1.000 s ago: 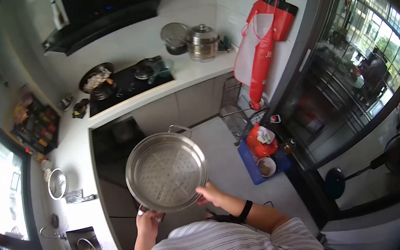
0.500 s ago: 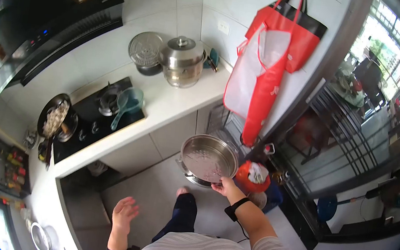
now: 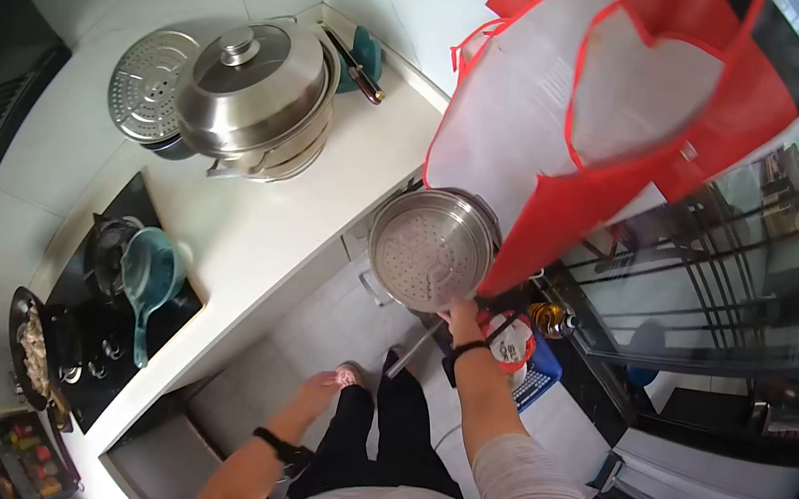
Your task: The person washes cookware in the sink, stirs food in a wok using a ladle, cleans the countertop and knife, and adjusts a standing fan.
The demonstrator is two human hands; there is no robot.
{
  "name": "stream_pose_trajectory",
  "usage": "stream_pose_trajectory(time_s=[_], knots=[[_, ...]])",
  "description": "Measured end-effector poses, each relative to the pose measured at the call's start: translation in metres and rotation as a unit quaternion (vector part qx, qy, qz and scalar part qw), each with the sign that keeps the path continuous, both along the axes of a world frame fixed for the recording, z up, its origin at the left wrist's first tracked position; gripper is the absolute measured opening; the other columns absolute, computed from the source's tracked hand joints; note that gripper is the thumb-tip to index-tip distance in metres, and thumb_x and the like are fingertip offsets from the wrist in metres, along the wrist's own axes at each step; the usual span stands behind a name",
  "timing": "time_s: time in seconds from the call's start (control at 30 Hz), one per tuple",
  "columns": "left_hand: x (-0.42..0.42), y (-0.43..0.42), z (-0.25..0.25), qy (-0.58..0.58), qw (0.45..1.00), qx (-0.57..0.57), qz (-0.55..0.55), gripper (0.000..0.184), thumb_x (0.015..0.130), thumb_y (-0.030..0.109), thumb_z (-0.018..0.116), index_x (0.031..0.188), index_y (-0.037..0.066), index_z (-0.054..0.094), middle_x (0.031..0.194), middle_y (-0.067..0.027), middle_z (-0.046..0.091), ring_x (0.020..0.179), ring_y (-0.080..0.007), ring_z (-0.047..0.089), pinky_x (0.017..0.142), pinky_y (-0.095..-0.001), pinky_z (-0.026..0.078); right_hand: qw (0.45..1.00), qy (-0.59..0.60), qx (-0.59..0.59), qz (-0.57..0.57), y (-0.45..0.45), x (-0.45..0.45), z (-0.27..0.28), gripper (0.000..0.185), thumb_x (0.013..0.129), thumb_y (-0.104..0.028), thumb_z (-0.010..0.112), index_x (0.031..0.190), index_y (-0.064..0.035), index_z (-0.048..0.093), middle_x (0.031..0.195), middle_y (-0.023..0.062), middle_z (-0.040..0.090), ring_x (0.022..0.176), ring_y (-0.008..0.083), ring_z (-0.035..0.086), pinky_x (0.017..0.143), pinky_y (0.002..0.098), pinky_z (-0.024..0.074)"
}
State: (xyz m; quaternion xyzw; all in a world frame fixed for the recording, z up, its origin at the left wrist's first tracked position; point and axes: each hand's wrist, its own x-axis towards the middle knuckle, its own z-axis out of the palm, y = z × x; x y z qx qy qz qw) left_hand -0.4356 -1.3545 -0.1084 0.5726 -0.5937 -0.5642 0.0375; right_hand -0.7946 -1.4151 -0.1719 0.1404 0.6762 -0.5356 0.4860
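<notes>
Head cam: gripping round silver perforated metal steamer pan by near rim w/ R hand. Holding it nr edge of long white countertop, just by hanging red-and-pale-grey apron. Holding L hand low, apart from pan; can't tell spread or curled tbh, too small.

2 hands were in play, 2 dark wristbands with them! 1 steamer pan showed, 1 lidded pot, 1 perforated disc, and there sat 1 teal dipper, 1 wok!
</notes>
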Motion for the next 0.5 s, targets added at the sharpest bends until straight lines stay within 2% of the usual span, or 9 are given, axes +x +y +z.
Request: stream_pose_trajectory(time_s=[0.07,0.1,0.13,0.17,0.23,0.3,0.4,0.47,0.5], knots=[[-0.043,-0.008,-0.102,0.056,0.972,-0.036,-0.226,0.04,0.085,0.032,0.055,0.115,0.005,0.058,0.108,-0.0192,0.063,0.103,-0.0335,0.059,0.087,-0.0391,0.047,0.998,0.053,0.022,0.002,0.004,-0.015,-0.014,0.046,0.087,-0.017,0.055,0.131,-0.0163,0.039,0.127,0.0107,0.047,0.108,0.0313,0.052,0.078,0.0484,0.0534],[-0.08,-0.01,-0.077,-0.01,0.987,0.007,-0.159,0.039,0.084,0.033,0.055,0.113,0.007,0.058,0.106,-0.0201,0.063,0.102,-0.036,0.058,0.085,-0.0414,0.047,0.998,0.054,0.038,0.002,0.011,-0.02,-0.015,0.046,0.087,-0.017,0.055,0.131,-0.0163,0.039,0.127,0.0107,0.047,0.108,0.0313,0.052,0.078,0.0484,0.0534],[-0.117,-0.018,-0.045,-0.079,0.991,0.049,-0.092,0.038,0.084,0.035,0.054,0.112,0.01,0.059,0.104,-0.0209,0.062,0.101,-0.0385,0.058,0.084,-0.0438,0.047,0.998,0.024,-0.035,-0.035,0.014,-0.022,-0.008,0.043,0.089,-0.022,0.052,0.13,-0.0142,0.041,0.128,0.0111,0.046,0.111,0.0308,0.051,0.082,0.0457,0.0521],[-0.132,-0.014,-0.069,-0.079,0.99,0.062,-0.095,0.038,0.084,0.035,0.054,0.112,0.01,0.059,0.104,-0.0209,0.062,0.101,-0.0385,0.058,0.084,-0.0438,0.047,0.991,-0.005,-0.11,-0.074,0.017,-0.024,-0.005,0.041,0.091,-0.027,0.05,0.129,-0.0122,0.042,0.13,0.0114,0.044,0.113,0.0303,0.05,0.085,0.043,0.0507],[-0.157,-0.011,-0.112,0.024,0.993,0.042,-0.105,0.038,0.084,0.036,0.054,0.111,0.01,0.058,0.103,-0.0224,0.062,0.099,-0.0407,0.057,0.083,-0.0466,0.045,0.993,-0.026,-0.095,-0.067,0.035,-0.025,-0.016,0.041,0.092,-0.029,0.049,0.127,-0.0099,0.044,0.125,0.0126,0.048,0.109,0.0292,0.052,0.084,0.0403,0.0502],[-0.167,-0.012,-0.11,0.014,0.987,0.03,-0.158,0.037,0.084,0.036,0.054,0.108,0.007,0.058,0.1,-0.0227,0.062,0.096,-0.041,0.058,0.082,-0.0473,0.045,0.993,-0.044,-0.092,-0.06,0.059,-0.03,-0.018,0.041,0.092,-0.032,0.047,0.125,-0.0076,0.045,0.12,0.0138,0.051,0.104,0.0282,0.055,0.082,0.0377,0.0496],[-0.173,-0.017,-0.087,0.015,0.975,-0.018,-0.219,0.036,0.086,0.036,0.053,0.101,0.004,0.056,0.094,-0.0225,0.062,0.09,-0.0415,0.058,0.078,-0.0485,0.045,0.998,0.032,-0.055,-0.025,0.088,-0.037,0.013,0.033,0.093,-0.028,0.047,0.112,-0.0024,0.052,0.091,0.0124,0.062,0.075,0.0205,0.062,0.069,0.0316,0.0516],[-0.164,-0.019,-0.062,0.019,0.97,-0.042,-0.238,0.035,0.086,0.037,0.053,0.098,0.003,0.055,0.09,-0.022,0.062,0.088,-0.0415,0.058,0.076,-0.049,0.045,0.996,0.078,-0.05,-0.003,0.105,-0.05,0.021,0.028,0.093,-0.024,0.047,0.109,-0.0025,0.054,0.089,0.0106,0.062,0.073,0.0186,0.062,0.067,0.03,0.0516],[-0.159,-0.021,-0.045,-0.007,0.964,-0.016,-0.264,0.036,0.087,0.035,0.053,0.106,0.004,0.054,0.094,-0.0231,0.061,0.091,-0.0418,0.058,0.077,-0.0484,0.045,0.991,0.127,-0.044,0.025,0.112,-0.057,0.023,0.023,0.093,-0.02,0.047,0.105,-0.0026,0.056,0.087,0.0089,0.063,0.071,0.0166,0.062,0.065,0.0285,0.0516]])
